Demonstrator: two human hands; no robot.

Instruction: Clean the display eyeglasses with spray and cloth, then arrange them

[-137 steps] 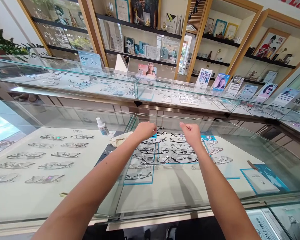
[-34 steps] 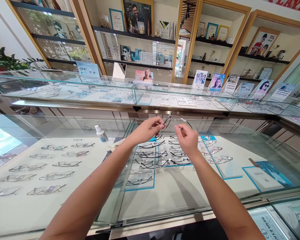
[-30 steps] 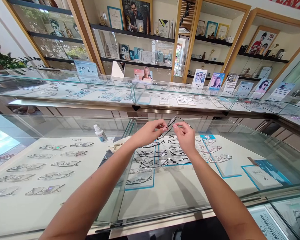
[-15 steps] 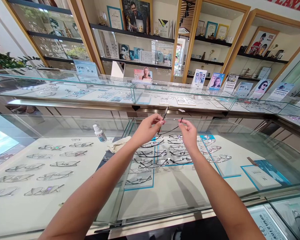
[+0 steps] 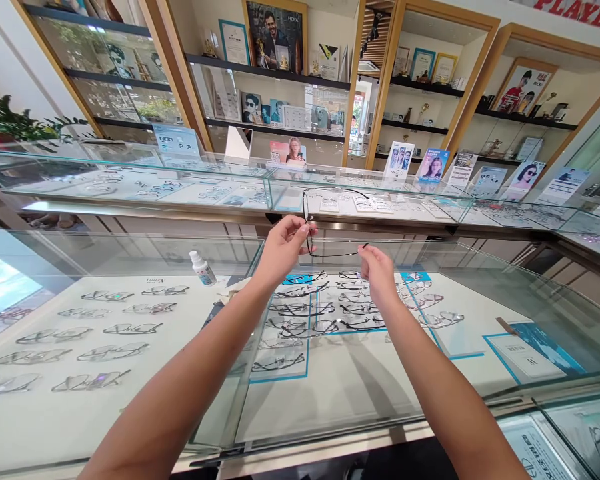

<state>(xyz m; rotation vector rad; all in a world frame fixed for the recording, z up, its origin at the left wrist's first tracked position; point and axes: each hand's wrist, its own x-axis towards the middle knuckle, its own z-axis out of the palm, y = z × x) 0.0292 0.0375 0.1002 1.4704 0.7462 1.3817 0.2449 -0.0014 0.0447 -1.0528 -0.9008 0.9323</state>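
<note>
A pair of thin black-framed glasses [image 5: 309,241] is held up above the glass counter, its front turned nearly edge-on. My left hand [image 5: 286,248] pinches the frame near the bridge. The fingers of my right hand [image 5: 377,267] are closed on the tip of one temple arm, while the other arm extends freely to the right, higher up. Below my hands, rows of glasses [image 5: 303,309] lie inside the case on a white surface with blue-edged panels. A beige cloth beside my left forearm is mostly hidden by it.
A white spray bottle [image 5: 202,269] stands left of my left hand. More glasses [image 5: 123,329] lie in the left case. A second glass counter [image 5: 220,215] crosses behind, with upright cards [image 5: 399,161] on it and shelves beyond.
The glasses have been turned so the front stands more upright and edge-on. My left hand has moved slightly left and up. My right hand has shifted slightly down, still at a temple tip.
</note>
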